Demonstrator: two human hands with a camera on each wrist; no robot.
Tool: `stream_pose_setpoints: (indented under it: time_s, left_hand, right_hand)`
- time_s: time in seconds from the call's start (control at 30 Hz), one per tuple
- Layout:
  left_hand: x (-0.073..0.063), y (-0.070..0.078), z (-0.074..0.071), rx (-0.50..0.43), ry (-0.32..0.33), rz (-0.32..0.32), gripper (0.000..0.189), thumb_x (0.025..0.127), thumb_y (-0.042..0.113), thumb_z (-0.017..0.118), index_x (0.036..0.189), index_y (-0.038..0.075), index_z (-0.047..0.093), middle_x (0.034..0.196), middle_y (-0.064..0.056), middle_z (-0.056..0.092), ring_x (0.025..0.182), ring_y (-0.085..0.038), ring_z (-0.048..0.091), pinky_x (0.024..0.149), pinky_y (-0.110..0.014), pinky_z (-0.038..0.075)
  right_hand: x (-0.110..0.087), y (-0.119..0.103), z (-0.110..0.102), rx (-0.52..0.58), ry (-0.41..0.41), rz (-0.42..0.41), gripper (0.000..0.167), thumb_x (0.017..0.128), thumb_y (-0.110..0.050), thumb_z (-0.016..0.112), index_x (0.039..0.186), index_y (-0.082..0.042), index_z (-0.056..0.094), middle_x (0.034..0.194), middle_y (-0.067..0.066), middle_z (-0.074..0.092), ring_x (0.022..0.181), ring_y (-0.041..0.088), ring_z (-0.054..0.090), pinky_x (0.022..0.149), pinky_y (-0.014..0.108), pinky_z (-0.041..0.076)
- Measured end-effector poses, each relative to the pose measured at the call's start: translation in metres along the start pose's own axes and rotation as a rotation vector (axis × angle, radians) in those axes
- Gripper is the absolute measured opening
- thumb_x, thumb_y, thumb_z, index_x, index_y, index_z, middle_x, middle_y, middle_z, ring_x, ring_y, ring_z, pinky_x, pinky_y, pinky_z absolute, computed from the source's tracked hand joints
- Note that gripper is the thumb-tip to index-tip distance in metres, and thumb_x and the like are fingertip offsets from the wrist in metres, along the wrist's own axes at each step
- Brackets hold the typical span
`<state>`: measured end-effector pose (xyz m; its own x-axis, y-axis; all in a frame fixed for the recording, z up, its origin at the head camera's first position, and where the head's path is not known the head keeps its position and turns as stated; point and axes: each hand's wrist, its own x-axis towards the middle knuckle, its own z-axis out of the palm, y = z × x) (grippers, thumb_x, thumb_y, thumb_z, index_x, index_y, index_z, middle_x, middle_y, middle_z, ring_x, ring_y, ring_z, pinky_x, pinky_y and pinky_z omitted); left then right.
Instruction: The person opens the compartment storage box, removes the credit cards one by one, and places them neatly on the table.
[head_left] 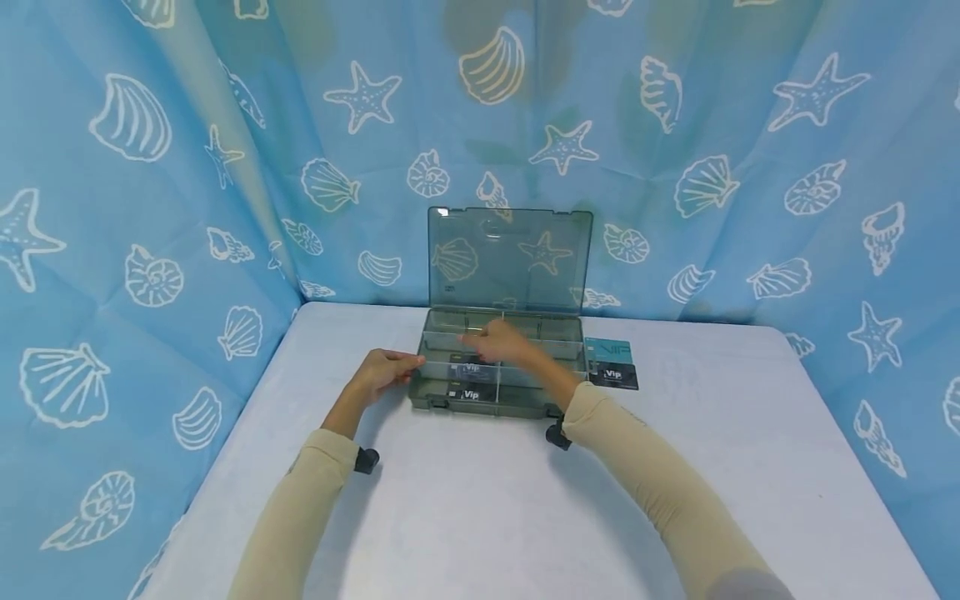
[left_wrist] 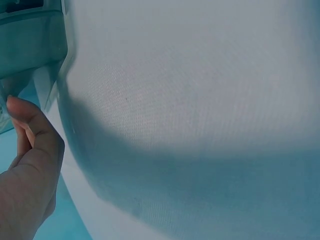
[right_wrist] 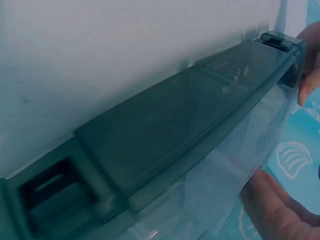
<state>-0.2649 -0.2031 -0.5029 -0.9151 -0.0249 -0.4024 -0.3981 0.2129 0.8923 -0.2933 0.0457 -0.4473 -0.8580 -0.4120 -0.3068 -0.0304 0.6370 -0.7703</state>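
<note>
Open compartment box (head_left: 468, 407) on a white table (head_left: 480, 508), lying near the table's far edge; clock positions are following the tray's centre in the head view. The right hand (head_left: 504, 342), hovering over the tray just toward twelve o'clock, is hiding part of the clear dividers (head_left: 444, 338), and its forearm, entering from five o'clock, is covering more; whether its fingers are grasping anything cannot be told. The right wrist view is cutting that hand off at four o'clock, blurring the box's nearest corner; the left wrist view is showing only a box corner at ten o'clock. The left hand (head_left: 382, 372), at nine o'clock, is pinching the box's side edge. The box is appearing grey-green and see-through, its lid (head_left: 510, 267) standing raised at twelve o'clock — the shell-patterned curtain (head_left: 427, 125) showing through. Toward seven o'clock, a front black card (head_left: 471, 392) and a rear black card (head_left: 472, 369), both reading "Vip", are lying inside. At three o'clock, just beside the box, a teal card (head_left: 609, 348) — its lettering hard to read — and a loose black card (head_left: 613, 375) are lying.
</note>
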Motion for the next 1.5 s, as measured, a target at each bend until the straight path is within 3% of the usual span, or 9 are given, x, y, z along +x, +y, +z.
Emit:
stream_pose_setpoints:
  time_s: [0.03,0.13,0.2,0.27,0.57,0.9,1.03,1.27,1.5]
  left_hand:
    - [0.000,-0.001,0.000,-0.002,-0.007,0.002,0.045,0.086,0.026,0.077,0.117,-0.005,0.064,0.101,-0.009,0.062,0.078,-0.014,0.059,0.074,-0.026,0.053]
    - [0.002,-0.002,0.000,-0.006,-0.015,0.006,0.043,0.087,0.025,0.077,0.115,-0.004,0.064,0.100,-0.009,0.062,0.077,-0.014,0.059,0.074,-0.027,0.052]
    - [0.003,-0.003,-0.001,0.001,-0.015,0.011,0.042,0.087,0.026,0.076,0.115,-0.004,0.065,0.099,-0.009,0.062,0.077,-0.014,0.059,0.074,-0.027,0.052]
    - [0.003,-0.003,-0.002,0.008,-0.013,0.012,0.042,0.087,0.026,0.076,0.114,-0.004,0.065,0.098,-0.009,0.062,0.076,-0.014,0.059,0.074,-0.027,0.052]
    - [0.004,-0.004,-0.002,-0.008,-0.020,0.024,0.046,0.085,0.028,0.078,0.115,-0.004,0.065,0.098,-0.008,0.062,0.077,-0.014,0.060,0.074,-0.027,0.053]
    - [0.003,-0.005,-0.006,0.026,0.007,-0.002,0.049,0.087,0.029,0.076,0.121,-0.003,0.064,0.105,-0.010,0.063,0.081,-0.015,0.061,0.076,-0.027,0.053]
    - [0.003,-0.003,-0.002,0.029,0.005,-0.027,0.048,0.087,0.029,0.076,0.121,-0.002,0.064,0.106,-0.010,0.063,0.081,-0.015,0.060,0.075,-0.027,0.053]
    - [0.005,-0.004,0.000,0.032,0.014,-0.042,0.050,0.085,0.032,0.078,0.120,-0.001,0.064,0.107,-0.010,0.062,0.081,-0.015,0.060,0.074,-0.026,0.052]
    - [0.007,-0.004,0.000,0.024,0.031,-0.068,0.049,0.084,0.031,0.079,0.119,0.000,0.064,0.109,-0.011,0.061,0.083,-0.016,0.060,0.073,-0.025,0.052]
  right_hand:
    - [0.002,-0.003,0.003,-0.060,-0.009,0.012,0.062,0.097,-0.052,0.054,0.106,0.009,0.064,0.082,0.012,0.062,0.065,0.019,0.056,0.076,0.039,0.052]
    - [0.004,-0.009,0.008,-0.192,-0.033,0.039,0.069,0.097,-0.055,0.049,0.120,0.009,0.058,0.102,0.017,0.061,0.082,0.025,0.059,0.084,0.043,0.050]
    - [0.005,-0.013,0.011,-0.190,-0.037,0.061,0.074,0.098,-0.053,0.049,0.138,0.009,0.045,0.133,0.024,0.051,0.111,0.034,0.057,0.095,0.047,0.047]
    - [0.007,-0.017,0.015,-0.192,-0.042,0.084,0.079,0.098,-0.053,0.049,0.146,0.007,0.033,0.148,0.025,0.037,0.129,0.040,0.045,0.099,0.049,0.044]
    - [0.021,-0.023,0.023,-0.102,-0.026,0.198,0.079,0.097,-0.052,0.050,0.150,0.004,0.029,0.153,0.022,0.031,0.137,0.040,0.034,0.106,0.052,0.036]
    - [0.014,-0.020,0.031,0.044,0.045,0.163,0.086,0.095,-0.053,0.054,0.150,0.006,0.025,0.152,0.025,0.029,0.135,0.042,0.035,0.106,0.052,0.036]
    - [0.014,-0.015,0.030,0.154,0.037,0.155,0.085,0.095,-0.053,0.054,0.149,0.007,0.025,0.152,0.024,0.029,0.134,0.042,0.037,0.106,0.051,0.037]
    - [0.016,-0.006,0.029,0.479,0.024,0.115,0.069,0.099,-0.038,0.055,0.144,0.010,0.034,0.145,0.028,0.038,0.131,0.042,0.042,0.106,0.047,0.039]
    - [0.020,-0.006,0.030,0.696,0.052,0.168,0.061,0.100,-0.024,0.055,0.146,0.008,0.031,0.145,0.028,0.035,0.129,0.037,0.042,0.110,0.044,0.034]
